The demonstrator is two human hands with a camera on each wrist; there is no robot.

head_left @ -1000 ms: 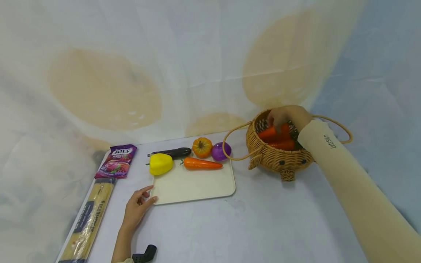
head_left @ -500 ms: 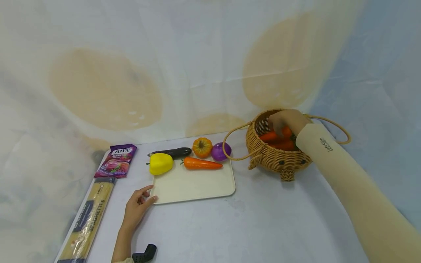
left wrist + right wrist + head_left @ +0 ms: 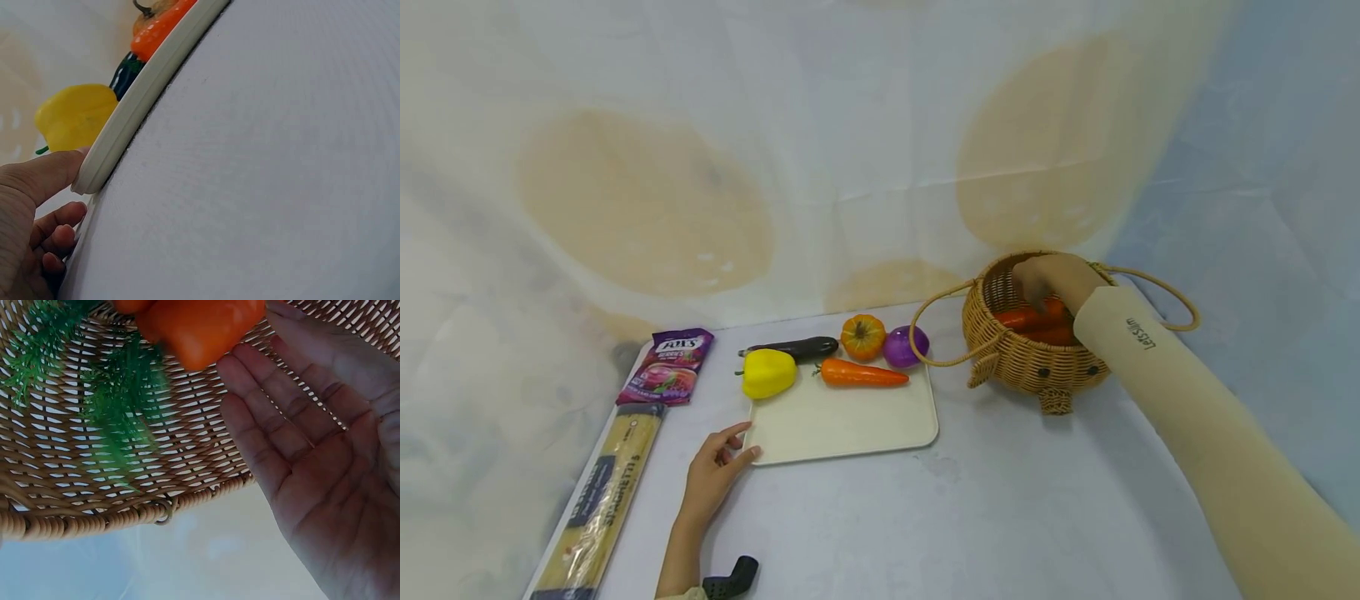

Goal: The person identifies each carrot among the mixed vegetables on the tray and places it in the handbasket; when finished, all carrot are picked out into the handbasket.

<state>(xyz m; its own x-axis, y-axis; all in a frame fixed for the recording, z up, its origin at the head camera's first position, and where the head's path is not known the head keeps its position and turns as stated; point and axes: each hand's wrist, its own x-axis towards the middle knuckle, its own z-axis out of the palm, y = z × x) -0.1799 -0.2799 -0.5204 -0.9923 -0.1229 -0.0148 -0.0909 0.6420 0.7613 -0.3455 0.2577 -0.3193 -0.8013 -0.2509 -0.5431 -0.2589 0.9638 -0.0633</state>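
Observation:
My left hand (image 3: pixel 711 477) rests at the near left corner of a cream tray (image 3: pixel 842 429), thumb over the rim and the other fingers bent outside it in the left wrist view. On or by the tray's far edge lie a yellow bell pepper (image 3: pixel 767 373), a carrot (image 3: pixel 861 374), an eggplant (image 3: pixel 797 348), a small pumpkin (image 3: pixel 862 336) and a purple onion (image 3: pixel 901 347). Inside a wicker basket (image 3: pixel 1000 350), my right hand (image 3: pixel 319 450) has its fingers nearly straight, tips against an orange carrot (image 3: pixel 200 331). Green carrot leaves (image 3: pixel 125 394) show beside it.
On the left lie a purple Fox's candy bag (image 3: pixel 666 367) and a spaghetti pack (image 3: pixel 601 500). The basket's looped handle (image 3: pixel 951 362) reaches over towards the onion. A cloth backdrop (image 3: pixel 865 167) hangs behind the table.
My right hand has sunk slightly lower in the basket, and the upper carrot there lies lower too. My left hand and the tray have stayed in place.

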